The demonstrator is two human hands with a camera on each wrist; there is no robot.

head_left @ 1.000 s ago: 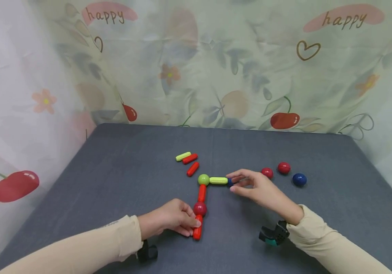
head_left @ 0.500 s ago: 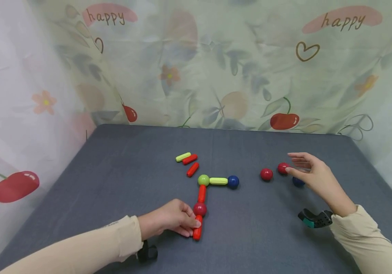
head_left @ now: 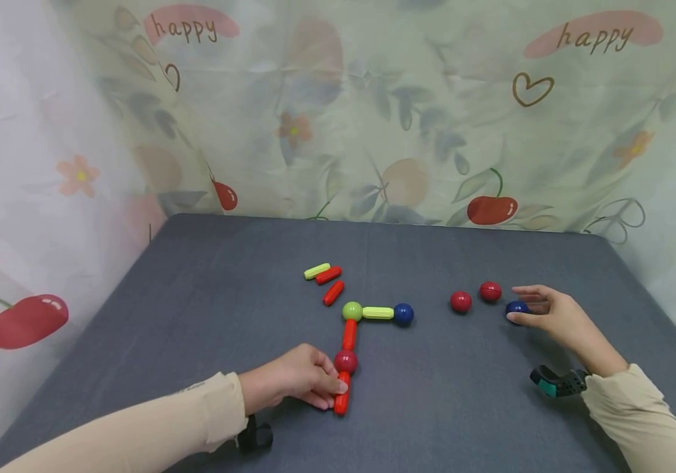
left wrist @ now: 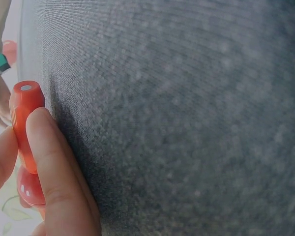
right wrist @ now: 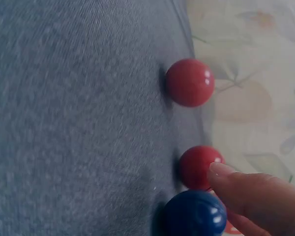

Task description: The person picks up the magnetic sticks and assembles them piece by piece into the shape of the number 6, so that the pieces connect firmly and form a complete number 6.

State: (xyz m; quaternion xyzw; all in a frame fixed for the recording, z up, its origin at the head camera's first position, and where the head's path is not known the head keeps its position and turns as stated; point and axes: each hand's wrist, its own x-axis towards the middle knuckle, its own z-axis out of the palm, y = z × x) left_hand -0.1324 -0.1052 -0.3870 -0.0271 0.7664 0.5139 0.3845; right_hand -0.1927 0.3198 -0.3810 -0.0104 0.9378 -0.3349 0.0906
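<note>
My left hand [head_left: 299, 376] pinches the near red magnetic rod [head_left: 342, 394] between thumb and fingers; its flat end with a pale dot faces the left wrist view. This rod joins a red ball [head_left: 345, 362], a second red rod [head_left: 349, 335] and a green ball [head_left: 352, 311]. From the green ball a yellow-green rod [head_left: 378, 313] runs right to a blue ball [head_left: 403, 315]. My right hand [head_left: 559, 322] is around a loose blue ball [right wrist: 194, 214], thumb in front and fingers spread behind and above it. Whether they press on it is unclear.
Two loose red balls [head_left: 460, 302] lie left of the right hand. Behind the joined pieces are a loose yellow-green rod [head_left: 316, 270] and two red rods [head_left: 334, 293]. A dark cloth covers the table [head_left: 225, 276]; a printed curtain [head_left: 367, 131] hangs behind it.
My right hand has left the blue ball at the end of the yellow-green rod, moved right and come down around the loose blue ball. The left hand has stayed on the red rod.
</note>
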